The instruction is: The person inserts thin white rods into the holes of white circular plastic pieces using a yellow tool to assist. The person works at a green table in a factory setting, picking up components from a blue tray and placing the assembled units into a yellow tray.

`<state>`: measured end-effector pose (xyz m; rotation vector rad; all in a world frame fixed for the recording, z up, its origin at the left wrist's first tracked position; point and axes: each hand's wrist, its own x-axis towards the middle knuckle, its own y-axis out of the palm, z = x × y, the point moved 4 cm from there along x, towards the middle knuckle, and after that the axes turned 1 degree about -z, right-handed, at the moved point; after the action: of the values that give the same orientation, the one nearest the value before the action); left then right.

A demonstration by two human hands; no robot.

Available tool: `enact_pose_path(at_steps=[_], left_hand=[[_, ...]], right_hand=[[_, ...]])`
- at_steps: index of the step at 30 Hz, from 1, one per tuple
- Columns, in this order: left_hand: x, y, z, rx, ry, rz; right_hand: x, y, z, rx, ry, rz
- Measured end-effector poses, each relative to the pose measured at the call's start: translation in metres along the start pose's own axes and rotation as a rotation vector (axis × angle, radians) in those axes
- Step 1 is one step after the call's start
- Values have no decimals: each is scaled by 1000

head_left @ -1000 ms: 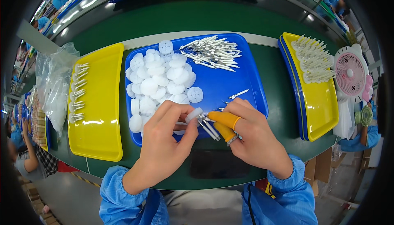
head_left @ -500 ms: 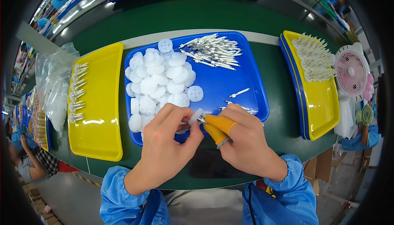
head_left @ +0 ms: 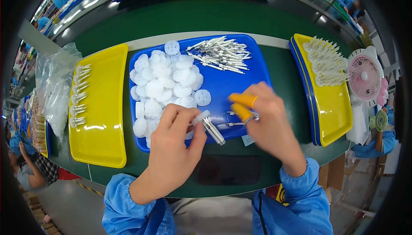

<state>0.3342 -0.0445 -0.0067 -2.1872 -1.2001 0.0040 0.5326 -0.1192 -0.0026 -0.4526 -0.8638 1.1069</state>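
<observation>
My left hand (head_left: 174,147) is closed, pinching a white round plastic disc (head_left: 201,117) between thumb and fingers. Several white sticks with metallic parts (head_left: 213,130) stand out from that disc toward the lower right. My right hand (head_left: 268,121), slightly blurred, has orange covers (head_left: 243,100) on its thumb and index finger. Those two fingertips are a little apart, with nothing visible between them, over the right part of the blue tray (head_left: 264,74). Close below them a few loose sticks (head_left: 234,124) lie in the tray.
White discs (head_left: 165,78) and white sticks (head_left: 221,52) are heaped in the blue tray. Assembled pieces rest in yellow trays at left (head_left: 101,143) and right (head_left: 337,125). A dark flat object (head_left: 228,170) lies at the table's front edge. A pink-and-white fan (head_left: 365,74) stands far right.
My right hand has moved away from the disc, back to the right, and its fingertips have parted. My left hand still holds the disc, now tilted with its sticks showing.
</observation>
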Motion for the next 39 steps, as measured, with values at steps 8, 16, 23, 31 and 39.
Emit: enact_pose_path(at_steps=[8,16,23,31,39], left_hand=[[7,-7,-1,-144,-134,83],[7,-6,8,-322,-252,181],[9,-7,7,-353,-284,195],[10,-11,11,-386,-311,109],[9,-9,0,-278,-151,140]], right_hand=[[-2,-15,-20,-126,-5,113],[-12,-5,37,178,-98,201],[-14,-3,37,139,-143,183],[-18,-6,36,189,-128,58],[-16,-3,36,126,-166,185]])
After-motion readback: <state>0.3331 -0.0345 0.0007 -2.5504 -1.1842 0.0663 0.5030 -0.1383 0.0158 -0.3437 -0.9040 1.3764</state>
